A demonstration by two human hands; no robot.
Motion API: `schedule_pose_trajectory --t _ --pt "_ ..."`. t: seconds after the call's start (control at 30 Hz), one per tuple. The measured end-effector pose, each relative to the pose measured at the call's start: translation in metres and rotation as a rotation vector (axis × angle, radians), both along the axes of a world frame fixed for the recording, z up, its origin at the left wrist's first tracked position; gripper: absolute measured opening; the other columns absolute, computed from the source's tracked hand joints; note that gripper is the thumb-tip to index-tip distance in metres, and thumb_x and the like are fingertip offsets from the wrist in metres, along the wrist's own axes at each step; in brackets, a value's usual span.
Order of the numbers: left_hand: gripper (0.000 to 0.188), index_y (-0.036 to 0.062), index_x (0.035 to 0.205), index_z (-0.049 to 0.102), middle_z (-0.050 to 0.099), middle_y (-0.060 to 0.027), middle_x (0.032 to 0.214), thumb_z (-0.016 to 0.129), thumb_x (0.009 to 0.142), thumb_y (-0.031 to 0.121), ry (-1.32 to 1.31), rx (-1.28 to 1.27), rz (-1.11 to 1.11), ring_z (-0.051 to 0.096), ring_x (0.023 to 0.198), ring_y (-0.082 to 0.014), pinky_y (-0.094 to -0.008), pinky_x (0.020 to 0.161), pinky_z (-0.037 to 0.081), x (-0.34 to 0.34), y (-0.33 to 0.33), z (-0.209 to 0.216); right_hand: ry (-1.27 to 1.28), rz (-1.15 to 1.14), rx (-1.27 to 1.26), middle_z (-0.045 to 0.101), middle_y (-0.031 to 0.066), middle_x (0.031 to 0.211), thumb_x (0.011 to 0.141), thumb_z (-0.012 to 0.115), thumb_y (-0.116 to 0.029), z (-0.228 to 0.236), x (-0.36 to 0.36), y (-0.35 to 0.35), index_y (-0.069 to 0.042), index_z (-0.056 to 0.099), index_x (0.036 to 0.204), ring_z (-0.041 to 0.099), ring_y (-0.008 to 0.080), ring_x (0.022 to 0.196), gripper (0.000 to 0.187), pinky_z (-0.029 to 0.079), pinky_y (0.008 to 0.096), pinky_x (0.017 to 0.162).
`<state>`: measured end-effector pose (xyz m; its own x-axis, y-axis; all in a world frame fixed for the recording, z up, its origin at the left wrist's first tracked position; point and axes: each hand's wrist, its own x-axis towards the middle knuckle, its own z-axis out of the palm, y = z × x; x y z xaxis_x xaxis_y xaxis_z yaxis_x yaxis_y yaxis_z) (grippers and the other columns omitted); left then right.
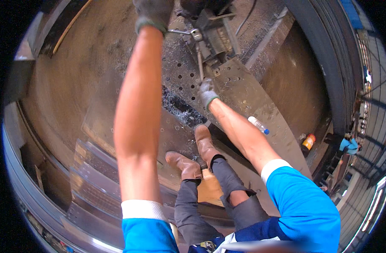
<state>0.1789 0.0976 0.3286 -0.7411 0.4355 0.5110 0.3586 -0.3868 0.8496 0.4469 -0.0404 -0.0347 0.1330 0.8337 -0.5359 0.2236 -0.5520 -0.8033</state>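
— Blue sleeves closest, then what's the left hand [153, 14] doing?
— Gloved, closed over a metal bar [179, 31] at the top

— And the right hand [207, 92]?
— Gloved too, gripping the wrench handle [199, 61] above the perforated steel plate [239, 90]; a plastic bottle [258, 125] lies further right

Warm, fairly bright light is falling on the perforated steel plate [239, 90], glaring off its pale face. Below the plate, dark shadow is pooling in the gap. Fisheye distortion is bending straight edges around the plate, black corners are framing everything, and the blue sleeves nearest the lens are blurring slightly.
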Motion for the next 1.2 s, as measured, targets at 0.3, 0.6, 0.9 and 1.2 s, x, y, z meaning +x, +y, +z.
schedule_pose_trajectory --t 0.3,0.6,0.9,1.2 --pt "0.048 0.0133 0.130 0.064 0.065 -0.0017 0.108 0.064 0.098 0.050 -0.266 -0.322 -0.604 0.059 0.083 -0.0139 -0.0285 0.068 0.052 0.026 0.034 0.116 -0.262 0.170 0.267 0.057 0.0065 0.077 0.102 0.048 -0.039 0.081 -0.067 -0.040 -0.015 0.060 0.084 0.053 0.0211 0.065 0.033 0.040 0.0427 0.056" --pt "0.045 0.0012 0.118 0.065 0.067 -0.0097 0.102 0.069 0.097 0.041 0.132 -0.821 -0.182 0.063 0.082 -0.0154 -0.0318 0.071 0.052 0.064 -0.038 0.028 -0.367 0.218 0.050 0.068 0.0185 0.084 0.096 0.056 -0.029 0.158 -0.066 -0.035 -0.007 0.068 0.089 0.064 0.0376 0.075 0.027 0.049 0.0463 0.065" --pt "0.069 -0.0009 0.134 0.057 0.065 -0.0251 0.130 0.069 0.089 0.050 0.024 -1.243 -0.304 0.062 0.122 -0.0372 -0.0427 0.104 0.046 0.114 -0.107 -0.087 -0.333 0.352 0.083 0.067 0.0269 0.093 0.094 0.050 -0.019 0.172 -0.050 -0.031 -0.001 0.068 0.095 0.065 0.0464 0.093 0.025 0.050 0.0472 0.074" --pt "0.053 0.0028 0.132 0.052 0.066 -0.0333 0.120 0.055 0.091 0.035 0.243 -1.668 -0.595 0.064 0.115 -0.0467 -0.0519 0.098 0.050 0.128 -0.113 -0.163 -0.016 0.334 0.108 0.070 0.0133 0.111 0.097 0.051 -0.020 0.111 -0.032 -0.043 -0.004 0.066 0.120 0.063 0.0318 0.103 0.032 0.050 0.0441 0.092"
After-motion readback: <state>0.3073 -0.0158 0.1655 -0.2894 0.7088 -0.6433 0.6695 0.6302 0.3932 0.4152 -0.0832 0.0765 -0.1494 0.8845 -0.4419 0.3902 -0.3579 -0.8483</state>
